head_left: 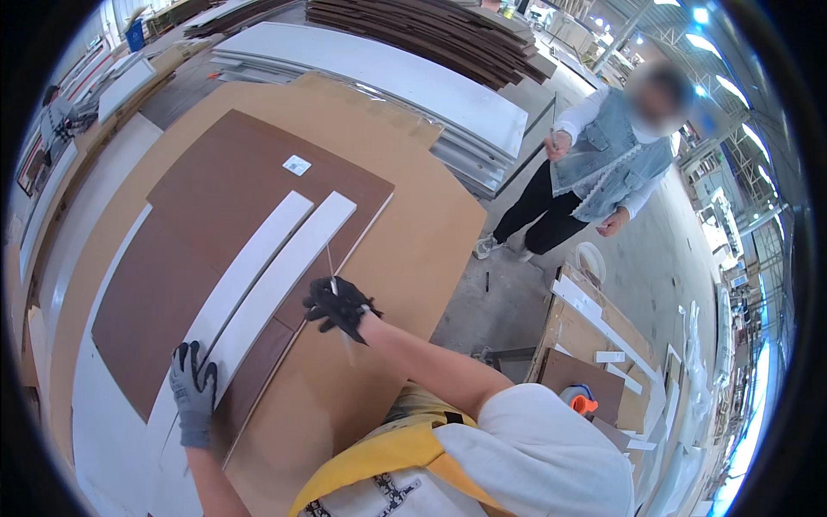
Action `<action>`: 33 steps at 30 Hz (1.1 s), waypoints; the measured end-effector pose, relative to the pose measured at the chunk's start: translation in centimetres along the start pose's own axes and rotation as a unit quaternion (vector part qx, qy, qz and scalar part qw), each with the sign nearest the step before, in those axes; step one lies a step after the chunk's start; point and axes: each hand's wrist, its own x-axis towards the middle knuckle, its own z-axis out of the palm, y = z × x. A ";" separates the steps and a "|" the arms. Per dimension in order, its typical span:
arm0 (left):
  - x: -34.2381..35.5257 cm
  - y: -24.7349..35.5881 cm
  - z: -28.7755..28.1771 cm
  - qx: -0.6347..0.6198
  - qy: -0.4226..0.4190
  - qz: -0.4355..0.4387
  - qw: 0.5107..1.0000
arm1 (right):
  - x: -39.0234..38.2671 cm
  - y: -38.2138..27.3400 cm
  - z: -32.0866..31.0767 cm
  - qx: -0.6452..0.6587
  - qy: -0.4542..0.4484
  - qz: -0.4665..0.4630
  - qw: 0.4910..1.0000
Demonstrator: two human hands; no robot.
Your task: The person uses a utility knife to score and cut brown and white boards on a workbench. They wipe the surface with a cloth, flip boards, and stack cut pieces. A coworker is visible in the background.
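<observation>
Two long white strips (pixel 250 258) lie side by side on a large brown panel (pixel 215 198) that bears a small white label (pixel 296 165). My left hand (pixel 194 388), in a grey glove with dark fingertips, rests on the near part of the strips, its fingers spread. To the right of them, above the panel's edge, my right hand (pixel 340 308) in a black glove is closed on a thin pale stick-like thing (pixel 329 260). That thing juts up toward the right strip; its exact kind is too small to tell.
Brown cardboard (pixel 413 233) lies under the panel. Beyond it are stacked white boards (pixel 362 69) and dark boards (pixel 422 34). A person (pixel 603 164) stands at the right, another (pixel 60 121) is far left. An orange tape dispenser (pixel 582 401) and offcuts lie lower right.
</observation>
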 end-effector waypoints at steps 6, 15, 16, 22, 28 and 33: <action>4.3 13.5 4.5 -0.247 0.027 0.024 0.968 | -4.3 1.6 -10.2 -0.065 0.067 -0.188 0.978; 10.4 35.2 17.2 -0.643 -0.168 -0.126 0.736 | -9.4 -2.5 -18.6 -0.242 -0.005 -0.198 0.950; 11.2 36.5 18.1 -0.630 -0.151 -0.138 0.749 | -9.5 -3.0 -19.3 -0.284 0.000 -0.201 0.938; 14.6 39.6 19.7 -0.648 -0.090 -0.202 0.729 | -9.6 -3.4 -24.5 -0.255 0.029 -0.164 0.953; 14.5 38.7 18.1 -0.645 -0.028 -0.216 0.733 | -9.9 -5.3 -25.0 -0.344 0.015 -0.156 0.926; 13.8 38.4 16.0 -0.584 0.003 -0.155 0.797 | -10.1 -4.7 -24.6 -0.397 -0.027 -0.215 0.892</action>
